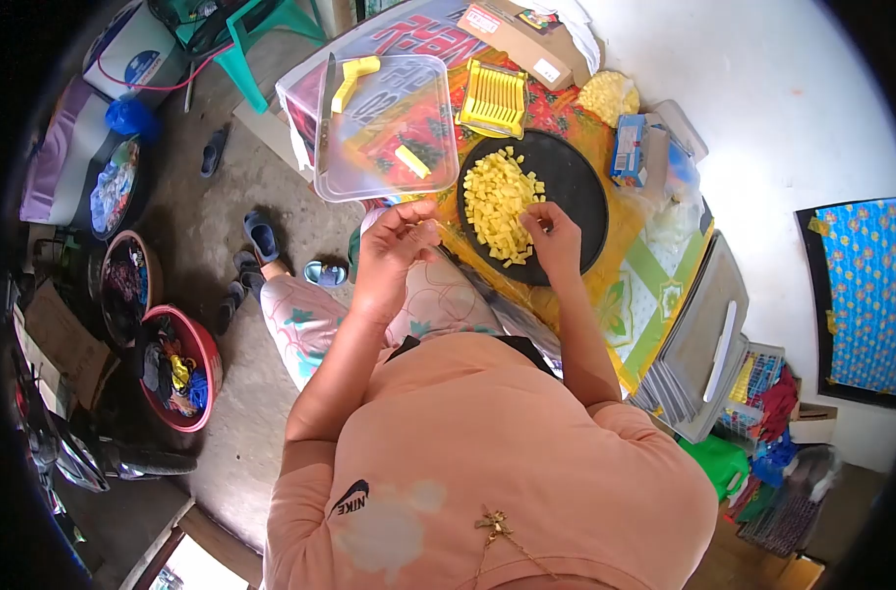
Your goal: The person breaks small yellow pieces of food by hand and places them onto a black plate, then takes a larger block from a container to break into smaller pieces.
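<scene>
Small yellow food cubes (499,202) lie heaped on a round black board (580,187) on the table. My right hand (556,239) is at the pile's right edge, thumb and fingers pinched together; whatever they hold is hidden. Left of the board, near the table edge, my left hand (401,241) is raised with bent fingers somewhat apart and nothing visible in them. Beyond it sits a clear plastic tray (384,182) holding a yellow piece (411,162) and a longer yellow chunk (354,82). A yellow slicer with parallel slots (493,98) stands behind the board.
A cardboard box (526,44), a bag of pale yellow bits (608,96) and a blue box (629,150) line the table's back and right. Grey stacked panels (698,344) lean at its right side. Tubs (212,364) and slippers (261,236) are on the floor at left.
</scene>
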Tool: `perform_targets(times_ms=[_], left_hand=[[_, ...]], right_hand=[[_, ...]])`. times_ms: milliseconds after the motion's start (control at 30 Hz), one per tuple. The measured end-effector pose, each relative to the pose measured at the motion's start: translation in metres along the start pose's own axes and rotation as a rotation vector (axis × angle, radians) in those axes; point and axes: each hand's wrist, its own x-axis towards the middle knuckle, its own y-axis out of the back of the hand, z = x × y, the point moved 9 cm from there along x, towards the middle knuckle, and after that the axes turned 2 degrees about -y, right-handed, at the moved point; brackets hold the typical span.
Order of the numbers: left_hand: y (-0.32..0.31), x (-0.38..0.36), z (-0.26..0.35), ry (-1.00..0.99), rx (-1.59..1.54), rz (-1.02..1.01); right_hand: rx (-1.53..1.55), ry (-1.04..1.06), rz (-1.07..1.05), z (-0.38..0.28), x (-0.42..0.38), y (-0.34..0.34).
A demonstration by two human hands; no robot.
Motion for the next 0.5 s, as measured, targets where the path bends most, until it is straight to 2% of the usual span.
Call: perform_targets(times_ms=[500], left_hand=[[0.0039,-0.0001,0.0026,0.01,-0.035,0.008]], right_hand=[[-0.1,0.003,-0.05,-0.0034,-0.002,-0.0063]])
